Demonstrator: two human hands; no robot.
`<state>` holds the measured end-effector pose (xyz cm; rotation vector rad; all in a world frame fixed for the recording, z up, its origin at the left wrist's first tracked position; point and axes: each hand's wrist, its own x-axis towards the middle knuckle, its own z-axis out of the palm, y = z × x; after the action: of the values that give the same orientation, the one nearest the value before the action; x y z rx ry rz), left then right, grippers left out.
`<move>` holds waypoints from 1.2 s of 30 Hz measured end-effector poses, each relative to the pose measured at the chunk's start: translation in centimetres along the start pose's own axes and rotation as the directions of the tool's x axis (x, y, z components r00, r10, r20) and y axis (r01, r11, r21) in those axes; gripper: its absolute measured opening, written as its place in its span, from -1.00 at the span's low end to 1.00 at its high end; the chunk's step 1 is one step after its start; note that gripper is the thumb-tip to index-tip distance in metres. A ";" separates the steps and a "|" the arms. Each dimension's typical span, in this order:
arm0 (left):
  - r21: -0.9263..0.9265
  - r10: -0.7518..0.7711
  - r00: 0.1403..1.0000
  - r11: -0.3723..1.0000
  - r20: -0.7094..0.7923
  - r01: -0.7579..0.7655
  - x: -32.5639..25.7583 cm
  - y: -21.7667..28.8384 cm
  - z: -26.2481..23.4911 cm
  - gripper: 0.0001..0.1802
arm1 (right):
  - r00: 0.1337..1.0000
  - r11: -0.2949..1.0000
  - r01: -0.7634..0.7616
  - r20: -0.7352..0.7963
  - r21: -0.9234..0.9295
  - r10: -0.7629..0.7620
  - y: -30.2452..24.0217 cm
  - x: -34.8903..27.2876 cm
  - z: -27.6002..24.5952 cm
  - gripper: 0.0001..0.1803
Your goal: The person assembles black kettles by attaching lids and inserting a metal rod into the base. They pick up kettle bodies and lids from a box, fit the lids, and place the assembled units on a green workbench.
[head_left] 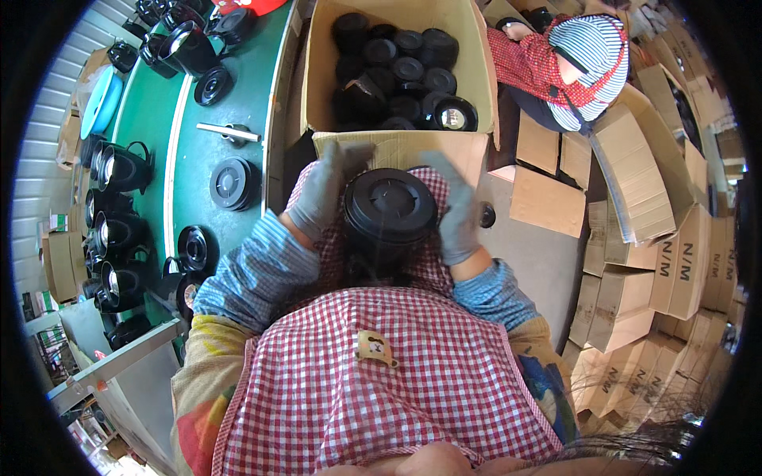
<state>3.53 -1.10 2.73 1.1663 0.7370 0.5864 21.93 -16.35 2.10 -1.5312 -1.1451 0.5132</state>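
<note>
A black round container [390, 208] with a ridged, disc-like top stands upright at my lap, in front of the red checked apron. My left hand [321, 194], in a grey glove, is at its left side, fingers stretched toward the cardboard box flap; it is open and holds nothing. On the container's right is my right hand [455, 208], also gloved, its fingers extended and a little blurred; it appears open. Just beyond both hands, an open cardboard box [317, 79] holds several black round pieces [407, 70]. The container's lower part is in shadow.
To the left runs a green table [190, 143] bearing black pots [123, 168], a stack of black discs [232, 183] and a metal tool [228, 132]. A person [567, 67] in a striped cap works at the far right. Cardboard boxes [627, 301] are piled on the right.
</note>
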 end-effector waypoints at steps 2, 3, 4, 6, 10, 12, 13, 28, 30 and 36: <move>-0.265 0.006 0.990 0.963 -0.142 -0.043 2.4 -1.0 -4.9 -0.10 | 0.965 0.714 -0.087 -0.120 0.694 0.234 7.9 -1.7 -1.3 -0.39; -0.405 -0.076 0.975 0.914 -0.211 -0.016 0.9 2.2 -2.4 -0.07 | 0.958 0.706 -0.117 -0.107 0.699 0.265 6.8 -1.5 -1.7 -0.37; -0.204 0.010 1.000 0.979 -0.012 -0.012 0.3 -0.8 -1.3 -0.05 | 0.971 0.840 -0.170 -0.058 0.515 0.232 2.0 -0.8 -0.7 -0.35; -0.090 -0.075 0.995 0.993 0.070 0.081 -0.8 0.5 2.5 -0.02 | 0.985 0.961 -0.152 -0.045 0.230 0.166 -1.6 -1.6 1.6 -0.30; -0.059 0.010 0.949 0.998 0.314 0.010 -0.4 0.3 -0.7 -0.08 | 0.997 0.991 0.031 0.064 0.132 -0.040 0.5 -0.6 0.0 -0.28; 0.039 0.210 0.892 0.969 0.400 -0.245 0.2 0.5 -3.5 -0.08 | 0.998 0.981 0.055 -0.037 0.189 -0.049 -0.4 -1.0 -1.4 -0.17; 0.071 0.187 0.867 0.967 0.462 -0.246 0.2 1.7 -4.0 -0.06 | 0.993 0.978 0.111 0.019 0.178 -0.116 -0.5 -0.5 -1.5 -0.12; 0.680 0.507 0.862 0.639 -0.020 -0.360 3.1 0.6 -10.7 -0.59 | 1.000 0.978 0.001 0.009 0.208 -0.003 -2.6 5.8 -2.8 -0.34; -0.569 0.095 0.971 0.796 -0.221 -0.207 3.6 3.6 -15.6 -0.48 | 0.967 0.996 -0.015 0.254 0.087 -0.008 -3.4 6.1 -3.6 -0.43; 0.209 0.271 0.599 0.963 -0.754 -0.172 -7.3 6.7 -32.6 -0.18 | 0.691 0.835 0.488 0.697 -0.254 -0.191 -4.1 7.1 -1.1 -0.51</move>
<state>-26.56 14.91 3.67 1.0949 1.3955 1.3318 24.33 -11.04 8.02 -1.4602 -2.1799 0.5733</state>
